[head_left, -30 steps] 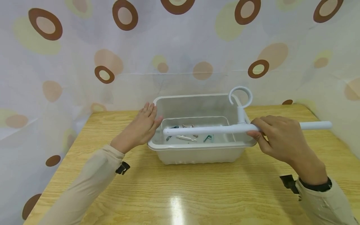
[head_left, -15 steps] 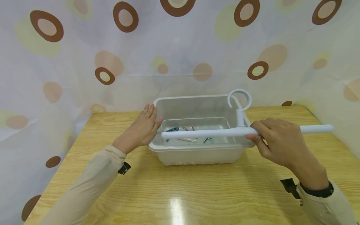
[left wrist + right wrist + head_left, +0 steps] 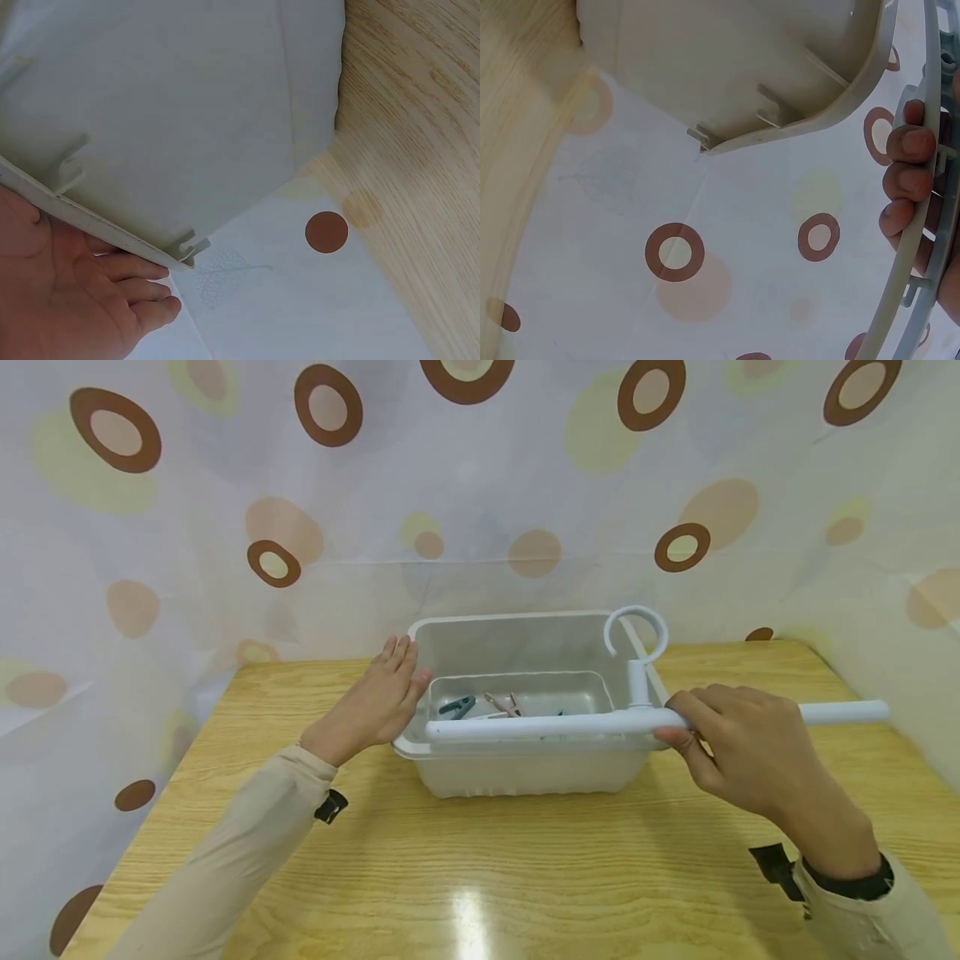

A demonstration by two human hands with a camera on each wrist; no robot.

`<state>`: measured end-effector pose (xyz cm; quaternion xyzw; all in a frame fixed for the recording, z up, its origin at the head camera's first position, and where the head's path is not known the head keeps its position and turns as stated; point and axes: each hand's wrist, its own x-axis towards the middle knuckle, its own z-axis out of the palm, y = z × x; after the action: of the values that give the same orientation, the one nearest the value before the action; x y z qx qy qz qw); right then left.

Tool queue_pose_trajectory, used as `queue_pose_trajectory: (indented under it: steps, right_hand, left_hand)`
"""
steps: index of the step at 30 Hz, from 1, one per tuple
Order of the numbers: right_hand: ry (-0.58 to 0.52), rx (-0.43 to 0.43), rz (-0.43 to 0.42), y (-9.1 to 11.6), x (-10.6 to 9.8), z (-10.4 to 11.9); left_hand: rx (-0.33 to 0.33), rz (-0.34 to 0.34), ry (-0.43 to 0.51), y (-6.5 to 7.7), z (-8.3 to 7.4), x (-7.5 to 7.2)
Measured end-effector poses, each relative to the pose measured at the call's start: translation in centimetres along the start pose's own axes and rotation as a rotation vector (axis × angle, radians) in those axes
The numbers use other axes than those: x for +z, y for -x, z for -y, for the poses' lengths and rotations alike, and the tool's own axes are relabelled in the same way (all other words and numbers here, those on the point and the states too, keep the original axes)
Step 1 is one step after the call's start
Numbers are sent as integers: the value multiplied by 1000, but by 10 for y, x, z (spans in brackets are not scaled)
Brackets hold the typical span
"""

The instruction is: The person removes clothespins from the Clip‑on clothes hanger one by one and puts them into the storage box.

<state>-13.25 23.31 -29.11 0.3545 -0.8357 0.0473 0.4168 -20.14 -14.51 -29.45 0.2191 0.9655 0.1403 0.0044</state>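
A pale blue plastic clothes hanger (image 3: 540, 725) is held level over the white plastic bin (image 3: 525, 775), its hook (image 3: 664, 635) upward near the bin's right end. My right hand (image 3: 750, 752) grips the bar right of the hook, thumb on the near side. In the right wrist view, its fingers (image 3: 910, 181) curl round the hanger's double-railed frame. My left hand (image 3: 375, 706) rests with straight fingers along the bin's left rim; the left wrist view shows the palm (image 3: 67, 292) under that rim. Inside lie a dark blue clothespin (image 3: 462, 707) and a pink clothespin (image 3: 512, 708), others partly hidden by the bar.
The bin stands on a light wooden table (image 3: 480, 877), toward its back edge. Behind and at both sides hangs a white sheet (image 3: 480, 493) with brown, peach and yellow spots. Black straps (image 3: 780, 872) sit at the wrists.
My right hand has lowered the hanger slightly and toward me. The bar now covers the nearer clothespins and shows more of the farther ones. My left hand stays on the rim.
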Motion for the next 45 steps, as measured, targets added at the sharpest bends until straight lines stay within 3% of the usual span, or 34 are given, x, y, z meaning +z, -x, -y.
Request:
queue_pose_trajectory:
  steps: [17,34,45]
  right_hand:
    - [-13,14,47,10,-4,7]
    - [-32,10,18,14,-12,19]
    - [-44,43,108,28,-23,28]
  left_hand:
    - [5,8,6,-2,0,0]
    - [-10,11,-30,0,-4,0]
    - [-18,-2,-9,0,-4,2]
